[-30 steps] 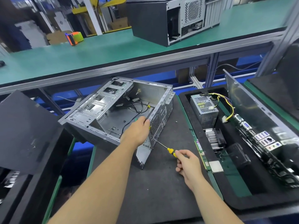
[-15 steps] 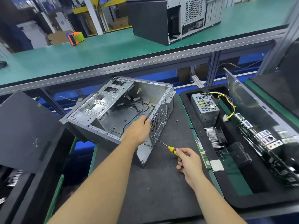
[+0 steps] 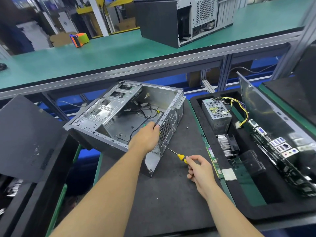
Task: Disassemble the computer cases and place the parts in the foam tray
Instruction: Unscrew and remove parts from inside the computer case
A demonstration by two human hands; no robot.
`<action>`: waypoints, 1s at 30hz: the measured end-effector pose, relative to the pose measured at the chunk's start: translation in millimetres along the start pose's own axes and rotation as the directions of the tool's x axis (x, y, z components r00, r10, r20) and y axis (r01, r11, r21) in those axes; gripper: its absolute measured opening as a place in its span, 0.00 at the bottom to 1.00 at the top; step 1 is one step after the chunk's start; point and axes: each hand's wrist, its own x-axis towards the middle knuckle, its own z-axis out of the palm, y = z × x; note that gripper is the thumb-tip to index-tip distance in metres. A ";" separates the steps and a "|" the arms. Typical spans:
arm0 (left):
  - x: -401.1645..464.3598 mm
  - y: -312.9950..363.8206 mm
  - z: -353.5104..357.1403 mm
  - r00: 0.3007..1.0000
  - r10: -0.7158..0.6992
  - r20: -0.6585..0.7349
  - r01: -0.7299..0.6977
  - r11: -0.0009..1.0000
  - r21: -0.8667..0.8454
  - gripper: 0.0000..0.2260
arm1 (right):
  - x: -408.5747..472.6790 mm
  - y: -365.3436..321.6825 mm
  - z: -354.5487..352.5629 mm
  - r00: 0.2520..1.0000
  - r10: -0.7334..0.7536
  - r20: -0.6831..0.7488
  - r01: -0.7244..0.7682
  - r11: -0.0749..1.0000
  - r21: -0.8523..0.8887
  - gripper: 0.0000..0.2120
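Observation:
An open grey computer case (image 3: 109,115) lies on its side on the dark mat, with loose black cables inside. My left hand (image 3: 145,137) grips the top edge of its rear panel. My right hand (image 3: 199,170) holds a yellow-handled screwdriver (image 3: 180,156), whose tip touches the lower rear corner of the case. The black foam tray (image 3: 201,120) on the right holds a power supply (image 3: 216,113), a heatsink with fan (image 3: 225,144), a memory stick (image 3: 212,158), a CPU (image 3: 229,174) and a motherboard (image 3: 280,147).
A grey side panel (image 3: 266,106) leans in the tray behind the motherboard. A small screw (image 3: 186,127) lies on the mat beside the case. A black panel (image 3: 25,134) stands at the left. On the green upper shelf sit another computer case (image 3: 181,19) and an orange-green object (image 3: 79,39).
Both hands have stayed almost where they were; the right hand with the screwdriver has shifted slightly. The case has not moved.

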 end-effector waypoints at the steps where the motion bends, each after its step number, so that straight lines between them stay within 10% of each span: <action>1: -0.7 0.7 -0.3 1.000 -0.001 0.007 0.001 1.000 0.013 0.14 | 0.4 -1.2 -1.4 1.000 -0.023 0.005 0.023 0.999 -0.028 0.02; 10: 3.9 14.1 -7.7 0.996 -0.032 0.085 0.026 0.997 0.070 0.11 | 4.6 -25.6 -10.3 0.992 -0.121 0.031 0.120 0.993 0.018 0.09; 19: 9.0 7.9 1.5 0.994 -0.064 0.083 0.064 0.998 0.003 0.13 | 8.6 -29.3 -10.3 0.954 0.297 0.043 -0.297 0.955 -0.001 0.21; 23: 11.2 5.1 3.5 0.996 -0.039 0.075 0.038 0.999 0.013 0.13 | 10.6 -23.5 1.1 0.994 0.048 -0.100 -0.066 0.980 -0.186 0.19; 26: 13.1 3.6 4.9 0.997 -0.022 0.069 0.021 1.000 0.007 0.12 | 7.8 -23.9 -2.3 0.939 -0.339 -0.056 0.240 0.764 -0.598 0.20; 30: 13.2 3.5 4.8 0.998 -0.020 0.063 0.020 1.000 -0.004 0.12 | 1.8 -18.1 -13.2 0.842 -0.511 0.175 0.462 0.513 -0.723 0.11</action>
